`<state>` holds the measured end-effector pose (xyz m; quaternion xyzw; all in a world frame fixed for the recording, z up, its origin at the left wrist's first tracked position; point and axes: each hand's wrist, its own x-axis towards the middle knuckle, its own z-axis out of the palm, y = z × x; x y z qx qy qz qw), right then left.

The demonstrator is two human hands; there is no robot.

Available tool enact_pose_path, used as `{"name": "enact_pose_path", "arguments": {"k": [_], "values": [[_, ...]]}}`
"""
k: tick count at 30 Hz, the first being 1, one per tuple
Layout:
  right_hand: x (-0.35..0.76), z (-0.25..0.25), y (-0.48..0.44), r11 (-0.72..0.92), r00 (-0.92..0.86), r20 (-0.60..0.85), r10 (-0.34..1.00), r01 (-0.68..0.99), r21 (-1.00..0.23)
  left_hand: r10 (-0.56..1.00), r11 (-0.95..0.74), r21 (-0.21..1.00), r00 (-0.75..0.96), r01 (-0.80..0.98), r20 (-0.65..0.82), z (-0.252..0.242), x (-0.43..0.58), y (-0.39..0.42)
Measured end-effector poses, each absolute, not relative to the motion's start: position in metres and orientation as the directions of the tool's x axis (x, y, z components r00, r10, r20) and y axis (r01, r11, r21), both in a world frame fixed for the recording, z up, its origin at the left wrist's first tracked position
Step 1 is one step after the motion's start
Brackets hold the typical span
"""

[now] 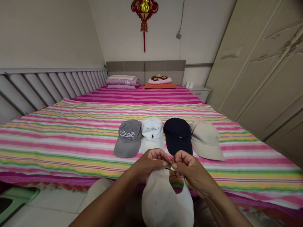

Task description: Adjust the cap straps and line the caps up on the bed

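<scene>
Pinching the small brass strap buckle [168, 166] of one white cotton cap [165, 201] between my left hand [151, 162] and right hand [187, 165], I count four caps on the striped bed [71, 132]: grey [129, 137], white [152, 134], navy [178, 135], beige [206, 139].

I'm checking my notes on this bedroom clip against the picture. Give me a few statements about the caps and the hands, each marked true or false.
1. Four caps lie in a row on the striped bed. True.
2. The dark navy cap is at the far left of the row. False: the grey cap is at the left end; the navy one is third from the left.
3. Both the left hand and the right hand grip a white cap at its strap. True.
4. The white cap in the hands rests on the bed. False: it hangs in front of the bed's near edge.
</scene>
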<state>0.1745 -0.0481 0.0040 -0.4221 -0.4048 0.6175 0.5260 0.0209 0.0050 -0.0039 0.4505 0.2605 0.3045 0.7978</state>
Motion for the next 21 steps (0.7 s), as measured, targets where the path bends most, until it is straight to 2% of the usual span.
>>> {"name": "enact_pose_path", "arguments": {"k": [4,8,16,21], "values": [[0.18,0.001,-0.048,-0.182,-0.201,-0.136,0.97,-0.234,-0.955,0.679,0.457,0.847,0.722,-0.273,-0.134,0.0,0.017,0.009],[0.185,-0.004,-0.049,-0.207,-0.293,-0.151,0.944,-0.169,-0.964,0.606,0.522,0.833,0.767,-0.184,-0.21,0.002,0.013,0.015],[0.187,-0.005,-0.049,-0.178,-0.189,-0.136,0.973,-0.23,-0.957,0.584,0.529,0.838,0.773,-0.132,-0.246,0.006,0.015,0.021],[0.186,0.0,-0.047,-0.152,-0.186,-0.107,0.977,-0.245,-0.958,0.485,0.527,0.848,0.798,0.059,-0.358,0.005,0.015,0.024]]}}
